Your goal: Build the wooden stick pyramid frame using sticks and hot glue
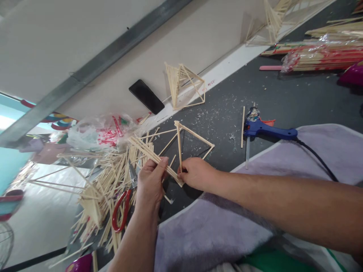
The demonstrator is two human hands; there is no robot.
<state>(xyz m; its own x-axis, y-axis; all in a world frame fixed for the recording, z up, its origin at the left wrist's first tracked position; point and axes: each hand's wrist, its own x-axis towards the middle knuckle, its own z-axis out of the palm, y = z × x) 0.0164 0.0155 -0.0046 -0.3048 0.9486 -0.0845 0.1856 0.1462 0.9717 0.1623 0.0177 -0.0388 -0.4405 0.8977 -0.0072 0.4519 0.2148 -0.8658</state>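
Head view. My left hand (pixel 150 181) grasps a narrow bundle of thin, pale wooden sticks (pixel 146 150), thumb along the top. Bundle axis: diagonal. The far end points up and left, away from me; the near end lies down and right, just beside the fingertips of my right hand (pixel 197 173). Contact at this near end: I cannot tell.

My right hand pinches the lower end of a single pale, slender wooden stick (pixel 179 151) between thumb and fingers. Stick axis: almost straight away from me, up to the top corner of an angular, open frame of pale wooden sticks (pixel 197 135). The frame sits directly ahead of my right hand, the nearer of the two, over the dark grey table top (pixel 227 90).

Governing relation: bundle and single stick converge toward my right fingertips and diverge at their far ends.

Clearances: the blue plastic glue gun (pixel 269 130) lies to the right, well apart from both hands. The red-handled metal hand tool (pixel 114 217) lies on my left-arm side, among a heap of loose pale sticks (pixel 117 172).
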